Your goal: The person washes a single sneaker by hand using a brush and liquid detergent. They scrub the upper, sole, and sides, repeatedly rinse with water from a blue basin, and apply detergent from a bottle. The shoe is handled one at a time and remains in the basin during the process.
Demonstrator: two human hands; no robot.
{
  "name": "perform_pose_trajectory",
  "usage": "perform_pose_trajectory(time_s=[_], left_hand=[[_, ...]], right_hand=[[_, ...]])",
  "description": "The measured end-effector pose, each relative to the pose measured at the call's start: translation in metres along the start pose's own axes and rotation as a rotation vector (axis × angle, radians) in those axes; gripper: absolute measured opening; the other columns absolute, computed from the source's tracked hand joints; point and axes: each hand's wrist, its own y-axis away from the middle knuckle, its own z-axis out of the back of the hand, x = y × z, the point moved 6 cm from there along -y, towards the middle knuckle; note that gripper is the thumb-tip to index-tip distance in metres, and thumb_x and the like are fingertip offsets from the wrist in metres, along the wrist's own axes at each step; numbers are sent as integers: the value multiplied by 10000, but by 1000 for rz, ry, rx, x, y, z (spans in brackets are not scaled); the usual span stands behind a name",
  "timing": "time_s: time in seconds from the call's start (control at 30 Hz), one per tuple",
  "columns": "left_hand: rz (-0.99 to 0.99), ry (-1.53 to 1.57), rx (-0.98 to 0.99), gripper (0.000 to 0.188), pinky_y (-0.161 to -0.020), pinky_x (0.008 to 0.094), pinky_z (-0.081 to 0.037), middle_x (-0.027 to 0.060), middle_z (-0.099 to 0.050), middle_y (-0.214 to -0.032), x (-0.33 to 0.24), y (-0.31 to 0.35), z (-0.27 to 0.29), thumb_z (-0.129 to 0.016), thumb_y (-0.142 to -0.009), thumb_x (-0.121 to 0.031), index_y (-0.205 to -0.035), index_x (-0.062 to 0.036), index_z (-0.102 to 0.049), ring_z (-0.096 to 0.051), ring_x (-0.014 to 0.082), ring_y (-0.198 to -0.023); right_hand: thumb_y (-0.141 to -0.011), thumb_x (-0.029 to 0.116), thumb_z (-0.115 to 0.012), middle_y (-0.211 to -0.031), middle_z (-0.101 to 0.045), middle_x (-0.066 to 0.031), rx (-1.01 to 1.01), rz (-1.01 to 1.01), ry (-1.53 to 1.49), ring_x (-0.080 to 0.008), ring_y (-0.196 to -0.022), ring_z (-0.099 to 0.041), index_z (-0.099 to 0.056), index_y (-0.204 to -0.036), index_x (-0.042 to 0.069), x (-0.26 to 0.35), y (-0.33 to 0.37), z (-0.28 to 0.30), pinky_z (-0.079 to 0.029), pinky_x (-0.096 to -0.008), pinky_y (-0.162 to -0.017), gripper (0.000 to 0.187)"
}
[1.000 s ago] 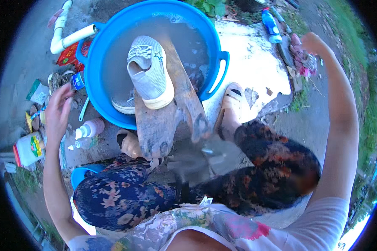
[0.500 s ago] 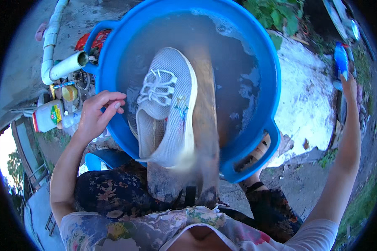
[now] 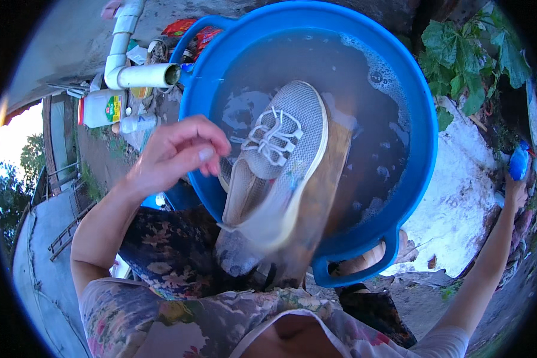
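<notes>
A grey laced sneaker [image 3: 277, 152] lies on a wooden board [image 3: 316, 197] that leans over the rim of a big blue basin [image 3: 420, 119] of soapy water. My left hand [image 3: 176, 152] hovers at the basin's near-left rim, fingers curled loosely, holding nothing, just left of the shoe. My right arm stretches far out to the right, where my right hand [image 3: 514, 188] grips a blue bottle [image 3: 518, 162] on the ground.
A white pipe [image 3: 140, 74] and white plastic bottles [image 3: 104, 108] lie left of the basin, with red packaging behind. Green leafy plants [image 3: 471, 53] grow at the upper right. White foam-stained ground [image 3: 465, 209] lies right of the basin.
The view has swung left and closer. My left hand came from the bottles on the left to the basin rim beside the shoe. My right arm stays stretched to the right.
</notes>
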Motion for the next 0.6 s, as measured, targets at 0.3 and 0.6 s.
perform_pose_trajectory(time_s=[0.3,0.6], left_hand=[[33,-908,277,203,-697,428,-492,208,-595,-884,-12,-2,-50,-516,-854,-104,-1013,16,-554,-612,371,-775],[-572,-1369,20,182,-745,407,-504,176,-629,-866,-4,-17,-29,-511,-826,-37,-998,15,-540,-615,332,-876]], right_hand=[[-609,209,-733,-926,-622,-69,508,22,-1085,-198,-818,-579,-586,-1077,0,6,112,91,-437,-332,-774,533],[-566,184,-738,-1007,-608,-110,314,416,-965,-235,-904,-581,-513,-1171,8,79,237,269,-445,-366,-824,668]])
